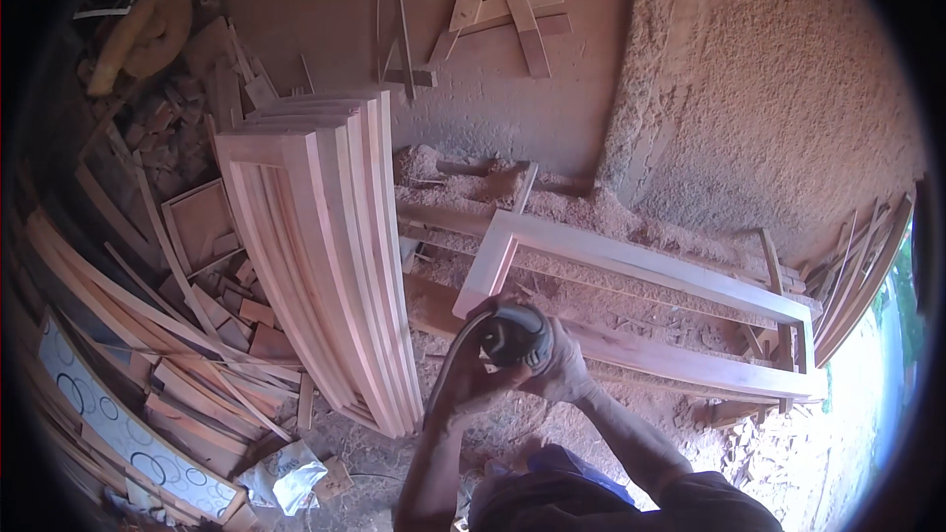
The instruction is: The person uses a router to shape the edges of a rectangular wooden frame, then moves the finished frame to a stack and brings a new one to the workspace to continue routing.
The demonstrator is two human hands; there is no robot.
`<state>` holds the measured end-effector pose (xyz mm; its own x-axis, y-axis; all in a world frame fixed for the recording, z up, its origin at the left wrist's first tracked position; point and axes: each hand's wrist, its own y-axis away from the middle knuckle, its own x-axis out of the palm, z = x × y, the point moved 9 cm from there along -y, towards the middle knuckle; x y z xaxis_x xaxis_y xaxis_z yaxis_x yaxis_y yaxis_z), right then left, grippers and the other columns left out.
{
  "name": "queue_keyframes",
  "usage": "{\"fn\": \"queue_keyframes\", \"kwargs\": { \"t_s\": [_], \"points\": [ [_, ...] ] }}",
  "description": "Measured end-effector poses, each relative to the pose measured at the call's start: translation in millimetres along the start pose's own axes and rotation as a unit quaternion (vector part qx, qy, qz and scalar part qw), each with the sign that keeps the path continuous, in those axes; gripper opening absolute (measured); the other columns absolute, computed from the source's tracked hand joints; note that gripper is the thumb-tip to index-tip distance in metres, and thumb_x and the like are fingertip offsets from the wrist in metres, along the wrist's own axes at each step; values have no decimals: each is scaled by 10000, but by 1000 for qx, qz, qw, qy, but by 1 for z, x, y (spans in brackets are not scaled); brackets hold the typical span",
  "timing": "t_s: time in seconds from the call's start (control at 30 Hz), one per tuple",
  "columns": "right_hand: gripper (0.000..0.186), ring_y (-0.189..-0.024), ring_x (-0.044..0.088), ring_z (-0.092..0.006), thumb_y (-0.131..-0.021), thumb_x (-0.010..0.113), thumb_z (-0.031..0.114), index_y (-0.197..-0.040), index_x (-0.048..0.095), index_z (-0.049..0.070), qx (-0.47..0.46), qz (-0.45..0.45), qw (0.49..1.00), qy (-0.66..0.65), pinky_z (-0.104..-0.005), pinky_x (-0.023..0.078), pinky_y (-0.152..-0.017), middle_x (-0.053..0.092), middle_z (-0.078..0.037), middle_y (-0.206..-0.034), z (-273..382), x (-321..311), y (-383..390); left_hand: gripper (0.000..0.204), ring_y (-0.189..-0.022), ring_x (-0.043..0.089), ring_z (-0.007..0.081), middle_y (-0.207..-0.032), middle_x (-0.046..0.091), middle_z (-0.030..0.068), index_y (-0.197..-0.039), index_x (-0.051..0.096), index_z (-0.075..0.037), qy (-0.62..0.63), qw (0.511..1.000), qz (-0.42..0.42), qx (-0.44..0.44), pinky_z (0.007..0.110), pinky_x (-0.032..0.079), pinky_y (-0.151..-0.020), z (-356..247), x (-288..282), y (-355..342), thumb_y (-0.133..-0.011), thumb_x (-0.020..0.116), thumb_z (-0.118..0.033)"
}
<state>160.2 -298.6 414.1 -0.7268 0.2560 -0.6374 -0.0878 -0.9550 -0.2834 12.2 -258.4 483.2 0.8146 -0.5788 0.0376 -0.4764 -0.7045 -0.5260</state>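
A dark, rounded hand-held power tool (519, 337) is over the near left corner of a long rectangular wooden frame (631, 261). My right hand (560, 366) wraps round the tool's right side. On its near left side, my left hand (483, 392) is closed against the tool, its fingers partly hidden. A curved strip like a cord or hose runs along my left forearm. The tool's underside is hidden, so I cannot tell whether it touches the wood. Lying flat, the frame rests on wooden supports (785, 335).
Left of me several similar wooden frames (330, 266) stand stacked upright. Offcuts (261, 325) and long boards (158, 325) are piled farther left. Behind the flat frame, sawdust (581, 202) lies along the wall. An A-shaped wooden piece (503, 5) leans there. A white plastic bag (296, 483) lies near my feet.
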Motion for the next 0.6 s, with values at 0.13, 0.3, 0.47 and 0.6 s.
{"fn": "queue_keyframes", "kwargs": {
  "t_s": [0.13,0.3,0.47,0.6],
  "points": [
    [901,-1111,668,-383,-651,925,344,-1366,456,57,-17,-98,992,-84,-468,544,-936,634,-175,-1203,-25,-14,-50,568,-1269,581,205,-1489,531,149,-1507,504,-24,90,992,71,-43,333,497,-1049,28,-12,-65,-1042,647,-315],
    [841,-1060,690,-359,-651,909,286,-1315,456,39,25,-132,985,-105,-432,554,-907,665,-168,-1157,-88,-30,-101,369,-843,657,63,-1003,782,60,-1339,700,-84,-107,980,131,-101,272,556,-748,61,-18,-147,-1015,700,-259],
    [796,-1032,699,-294,-667,890,223,-1319,473,38,55,-124,980,-148,-405,552,-907,682,-158,-1150,-152,-28,-166,360,-1069,655,89,-1211,752,79,-1342,679,-33,-118,973,153,-125,259,542,-924,109,-17,-219,-1011,694,-173],
    [809,-1037,680,-218,-680,875,189,-1365,470,47,59,-84,966,-236,-372,542,-930,685,-117,-1163,-190,-21,-213,345,-988,668,86,-1111,768,91,-1341,691,-66,-159,965,147,-150,274,548,-851,153,-19,-264,-1016,679,-180]
  ]
}}
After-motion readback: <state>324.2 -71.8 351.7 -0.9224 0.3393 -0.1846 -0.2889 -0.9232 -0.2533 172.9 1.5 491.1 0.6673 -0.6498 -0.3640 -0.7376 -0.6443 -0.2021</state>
